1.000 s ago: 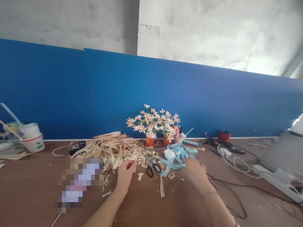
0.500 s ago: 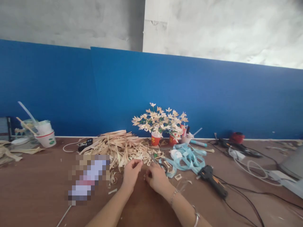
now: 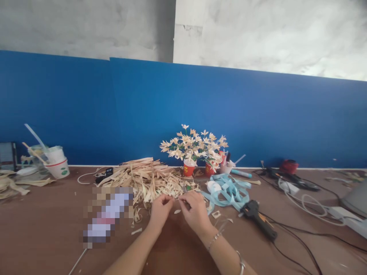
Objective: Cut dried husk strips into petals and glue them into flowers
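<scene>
My left hand (image 3: 162, 210) is closed in a pinch, just in front of a heap of dried corn husks (image 3: 143, 177). Close by on the right, my right hand (image 3: 195, 210) also pinches, its fingertips almost meeting the left ones. Whatever lies between the fingers is too small to make out. A small pale husk piece (image 3: 177, 211) lies on the brown table between the hands. Behind them stand cream-coloured handmade flowers (image 3: 187, 143) in a red cup (image 3: 188, 168). Light blue ribbon (image 3: 229, 191) lies in loops beyond my right hand.
A black glue gun (image 3: 258, 219) with its cable lies on the right. Farther right are white cords and a power strip (image 3: 348, 221). A pixelated, phone-like object (image 3: 107, 217) lies left of my hands. A white paper tub (image 3: 59, 168) stands at the far left before the blue partition (image 3: 137, 110).
My right hand has moved up and toward the left hand, bringing the fingertips together. A small pale piece now shows on the table between them. My left hand has barely moved.
</scene>
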The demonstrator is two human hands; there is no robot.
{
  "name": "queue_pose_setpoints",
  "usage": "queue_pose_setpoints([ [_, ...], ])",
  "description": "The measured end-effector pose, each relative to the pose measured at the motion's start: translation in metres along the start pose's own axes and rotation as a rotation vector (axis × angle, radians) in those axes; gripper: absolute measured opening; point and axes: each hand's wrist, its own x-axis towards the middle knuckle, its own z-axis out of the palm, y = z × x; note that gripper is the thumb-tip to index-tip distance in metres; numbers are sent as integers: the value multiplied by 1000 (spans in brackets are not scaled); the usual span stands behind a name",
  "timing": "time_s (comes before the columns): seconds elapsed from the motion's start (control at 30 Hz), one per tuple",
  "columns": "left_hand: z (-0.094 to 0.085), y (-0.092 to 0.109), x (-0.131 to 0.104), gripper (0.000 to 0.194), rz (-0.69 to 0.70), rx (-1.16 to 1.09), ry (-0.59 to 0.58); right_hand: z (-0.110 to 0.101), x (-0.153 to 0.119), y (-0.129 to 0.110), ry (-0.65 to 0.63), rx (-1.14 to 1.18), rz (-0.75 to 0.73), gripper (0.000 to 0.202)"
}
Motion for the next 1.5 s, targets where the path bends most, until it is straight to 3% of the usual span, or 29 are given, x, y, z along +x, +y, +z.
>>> queue_pose_setpoints([
  [0.27, 3, -1, -3, 16, 47, 142, -53, 0, 2, -2, -20, -85, -23, 13],
  [0.83, 4, 6, -8, 14, 104, 254, -48, 4, -1, 0, -42, -143, 4, 12],
  [1.5, 4, 2, -7, 14, 139, 213, -91, -1, 1, -2, -79, -217, -62, 13],
])
